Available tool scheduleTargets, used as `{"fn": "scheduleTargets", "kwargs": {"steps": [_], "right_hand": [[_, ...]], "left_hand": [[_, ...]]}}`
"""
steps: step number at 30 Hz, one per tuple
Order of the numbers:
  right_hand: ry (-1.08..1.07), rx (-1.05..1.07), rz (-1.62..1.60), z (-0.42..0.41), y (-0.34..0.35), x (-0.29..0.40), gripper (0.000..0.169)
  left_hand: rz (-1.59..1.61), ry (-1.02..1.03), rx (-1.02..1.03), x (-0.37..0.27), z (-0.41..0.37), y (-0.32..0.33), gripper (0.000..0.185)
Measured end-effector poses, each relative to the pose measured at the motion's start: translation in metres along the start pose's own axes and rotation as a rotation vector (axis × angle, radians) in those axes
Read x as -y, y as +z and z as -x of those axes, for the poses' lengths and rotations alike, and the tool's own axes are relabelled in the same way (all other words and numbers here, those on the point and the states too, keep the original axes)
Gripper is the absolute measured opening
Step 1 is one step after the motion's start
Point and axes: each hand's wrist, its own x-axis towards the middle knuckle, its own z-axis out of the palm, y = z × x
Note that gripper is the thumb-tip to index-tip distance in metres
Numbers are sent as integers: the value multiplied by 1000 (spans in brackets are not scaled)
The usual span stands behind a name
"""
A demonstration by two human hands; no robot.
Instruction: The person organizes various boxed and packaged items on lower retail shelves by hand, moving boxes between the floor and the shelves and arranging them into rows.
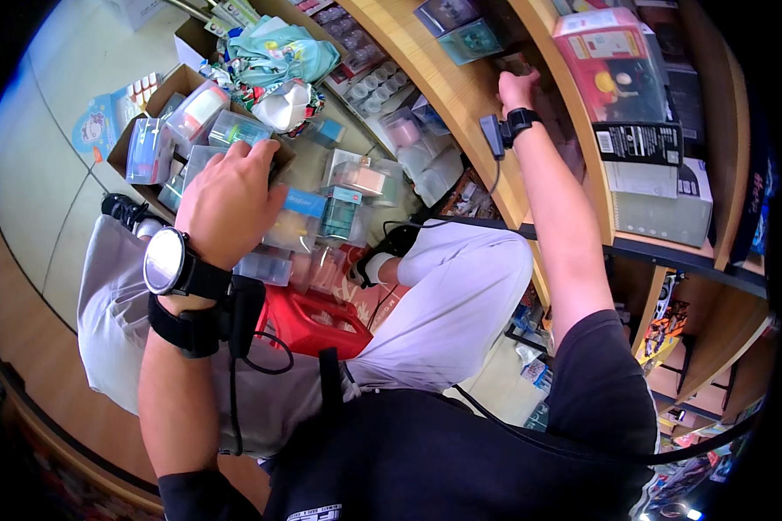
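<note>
My left hand (pixel 231 195), with a round watch on its wrist, reaches over a cardboard box (pixel 124 153) filled with clear plastic packages. Its fingertips lie at a clear package with teal contents (pixel 238 129); whether they grip it is hidden under the hand. On the other side, my right hand (pixel 518 91) is inside a wooden shelf compartment (pixel 456 84), fingers curled beside a small dark box (pixel 513 64). A firm grip there cannot be made out. Two boxed items, one purple (pixel 446 14) and one teal (pixel 470 42), sit farther in on that shelf.
More clear packages (pixel 293 221) are stacked on the floor before me, by a red plastic stool (pixel 319 322). Crumpled teal wrapping (pixel 280 52) fills another carton. A wooden divider (pixel 577 130) separates the compartment from boxed toys (pixel 616 71). Cables hang from both wrists.
</note>
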Motion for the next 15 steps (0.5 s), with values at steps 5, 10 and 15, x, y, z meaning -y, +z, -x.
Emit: {"fn": "scheduleTargets", "kwargs": {"steps": [5,10,15], "right_hand": [[-193,-114,422,-22,-1,-19,75],[-52,20,524,-9,-11,6,79],[-54,-5,582,-20,-14,-1,79]], "left_hand": [[-8,26,-16,-4,-1,4,40],[13,-26,101,-7,-4,-4,46],[24,-16,99,-9,-7,-3,47]]}}
